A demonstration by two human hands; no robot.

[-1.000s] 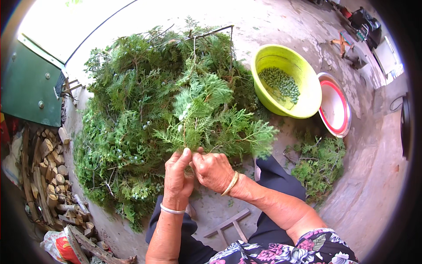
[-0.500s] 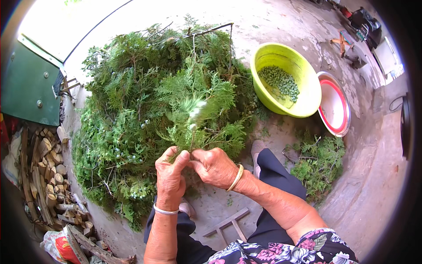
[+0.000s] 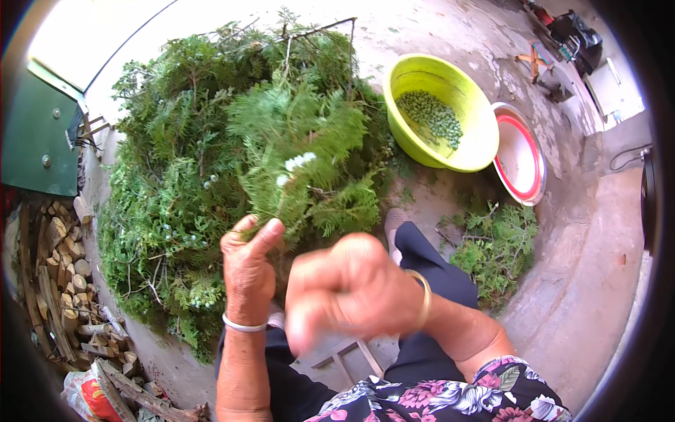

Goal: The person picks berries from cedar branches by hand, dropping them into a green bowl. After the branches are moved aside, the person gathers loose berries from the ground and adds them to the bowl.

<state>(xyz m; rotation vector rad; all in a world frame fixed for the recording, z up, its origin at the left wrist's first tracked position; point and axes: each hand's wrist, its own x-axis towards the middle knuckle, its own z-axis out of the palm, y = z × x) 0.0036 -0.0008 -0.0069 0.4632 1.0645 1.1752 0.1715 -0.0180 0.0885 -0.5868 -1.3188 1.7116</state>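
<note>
My left hand (image 3: pixel 248 266) pinches the stem of a leafy evergreen branch (image 3: pixel 302 130) between thumb and fingers. Flat, feathery foliage fans out above the grip, with a few pale cones (image 3: pixel 299 162) among it. Closer to my body, my right hand (image 3: pixel 355 285) is off the branch and smeared by motion. Its fingers look curled, but whether anything is in them cannot be made out. Behind the held branch spreads a big heap of cut evergreen branches (image 3: pixel 162 141). A yellow-green basin (image 3: pixel 481 133) at the right of the heap contains many small green cones (image 3: pixel 430 116).
A white basin with a red rim (image 3: pixel 524 200) leans beside the yellow-green one. Some cut branches (image 3: pixel 496 246) lie at my right. Split firewood (image 3: pixel 63 281) is stacked at far left, below a green panel (image 3: pixel 35 133). A wooden frame (image 3: pixel 344 362) lies by my feet.
My right hand has let go of the stem and pulled back toward me. The left still grips the branch, whose foliage has swung a little. The whole view has shifted slightly.
</note>
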